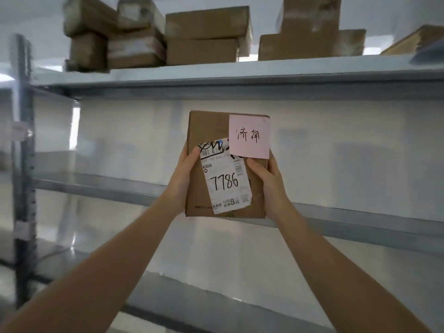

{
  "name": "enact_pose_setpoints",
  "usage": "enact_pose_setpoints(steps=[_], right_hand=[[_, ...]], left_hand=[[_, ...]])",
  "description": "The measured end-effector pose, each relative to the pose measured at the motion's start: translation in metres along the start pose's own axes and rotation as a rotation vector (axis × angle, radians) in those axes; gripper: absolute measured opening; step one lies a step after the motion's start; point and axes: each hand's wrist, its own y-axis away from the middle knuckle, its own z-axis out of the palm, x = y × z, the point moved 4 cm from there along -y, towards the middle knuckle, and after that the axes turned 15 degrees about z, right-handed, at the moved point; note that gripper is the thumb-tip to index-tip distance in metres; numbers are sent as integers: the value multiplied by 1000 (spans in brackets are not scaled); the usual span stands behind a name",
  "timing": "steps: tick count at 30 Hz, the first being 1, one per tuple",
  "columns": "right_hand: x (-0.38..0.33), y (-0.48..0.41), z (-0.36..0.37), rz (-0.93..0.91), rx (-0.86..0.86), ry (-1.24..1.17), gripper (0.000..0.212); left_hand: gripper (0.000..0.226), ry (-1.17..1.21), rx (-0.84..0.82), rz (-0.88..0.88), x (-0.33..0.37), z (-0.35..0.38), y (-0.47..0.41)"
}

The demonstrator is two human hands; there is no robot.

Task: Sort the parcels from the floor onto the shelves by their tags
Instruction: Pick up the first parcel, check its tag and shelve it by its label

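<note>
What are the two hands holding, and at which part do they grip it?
A cardboard parcel, held upright: the left hand grips its left edge, the right hand its right edge, thumbs on the front face.

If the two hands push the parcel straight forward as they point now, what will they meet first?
Probably nothing soon: the left hand and right hand hold the parcel toward the open bay above the middle shelf. Only the pale back wall follows; depth is unclear.
</note>
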Motion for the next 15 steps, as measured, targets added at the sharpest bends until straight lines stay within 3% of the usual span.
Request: enact_pose_setpoints(steps=[8, 15], right_hand=[[71, -28, 182, 69, -197, -104, 70], [114, -44, 288, 152, -339, -131, 70]], left_hand=[[45, -200, 166, 54, 70, -176, 13], [52, -293, 302, 20, 103, -279, 27]])
